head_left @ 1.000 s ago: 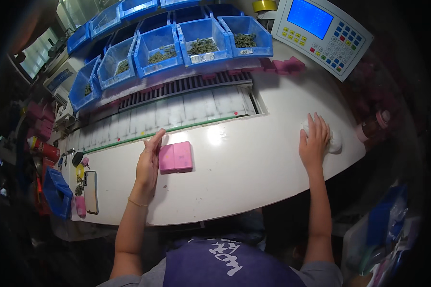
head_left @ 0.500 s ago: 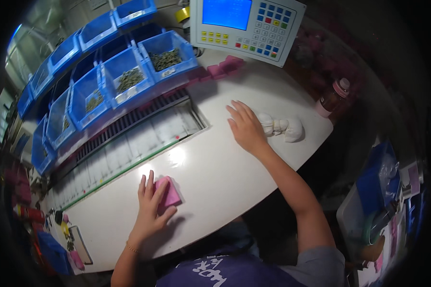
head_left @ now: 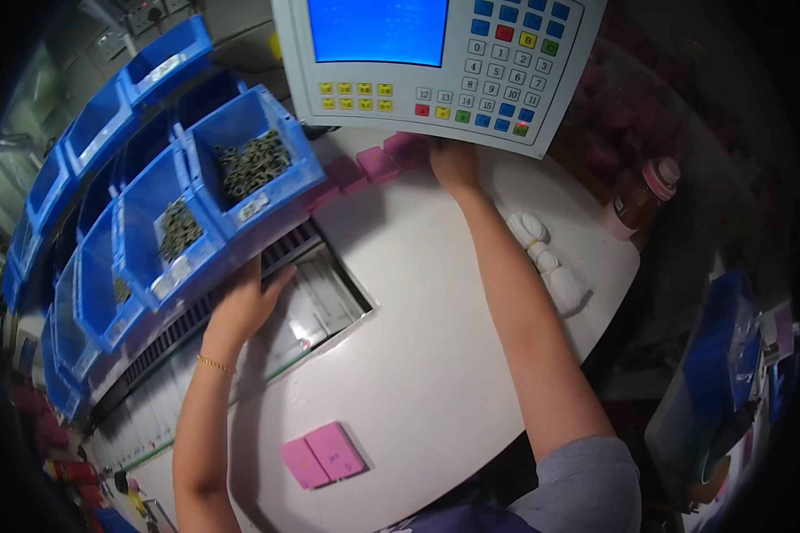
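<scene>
My left hand (head_left: pixel 244 302) lies flat with fingers spread on the ribbed tray (head_left: pixel 316 306), just below the front row of blue bins (head_left: pixel 249 178) holding small dark metal parts. A thin bracelet circles that wrist. My right hand (head_left: pixel 453 164) is stretched far forward under the lower edge of the grey control panel (head_left: pixel 436 62). It touches the end of a row of pink blocks (head_left: pixel 378 164), and its fingertips are hidden by the panel. An open pink case (head_left: pixel 322 455) lies alone on the white table (head_left: pixel 436 355) near me.
More blue bins (head_left: pixel 98 133) run off to the left in two tiers. A white knotted cloth bundle (head_left: pixel 547 258) lies right of my right arm. A brown bottle with a pink cap (head_left: pixel 640 191) stands at the table's right edge. Blue clutter (head_left: pixel 720 373) sits below the edge.
My view has swung right and closer. My left hand has left the pink case and moved up to the tray. My right hand has gone from the cloth bundle to the pink blocks.
</scene>
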Motion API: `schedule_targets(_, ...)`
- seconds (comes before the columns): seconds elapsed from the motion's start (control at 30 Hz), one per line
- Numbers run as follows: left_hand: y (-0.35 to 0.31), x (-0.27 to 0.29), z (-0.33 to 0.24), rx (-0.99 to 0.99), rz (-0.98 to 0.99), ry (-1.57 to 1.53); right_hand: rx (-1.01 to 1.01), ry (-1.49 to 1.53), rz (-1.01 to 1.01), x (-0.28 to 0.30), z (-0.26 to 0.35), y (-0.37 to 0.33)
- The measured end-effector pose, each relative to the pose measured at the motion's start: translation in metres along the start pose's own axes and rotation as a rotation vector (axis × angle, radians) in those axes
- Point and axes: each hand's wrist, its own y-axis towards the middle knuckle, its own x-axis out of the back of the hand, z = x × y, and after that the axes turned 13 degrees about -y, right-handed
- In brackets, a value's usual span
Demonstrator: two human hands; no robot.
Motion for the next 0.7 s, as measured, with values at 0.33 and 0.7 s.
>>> schedule_targets(0.33, 0.096, -0.04, -0.011, -0.166, -0.058, 0.014, 0.205, -0.025, -0.127, -0.044, -0.037, 0.02)
schedule_targets(0.7, 0.112, -0.055, -0.025, -0.206, -0.163, -0.022, 0.197, 0.17, 0.296, -0.003, 0.009, 0.01)
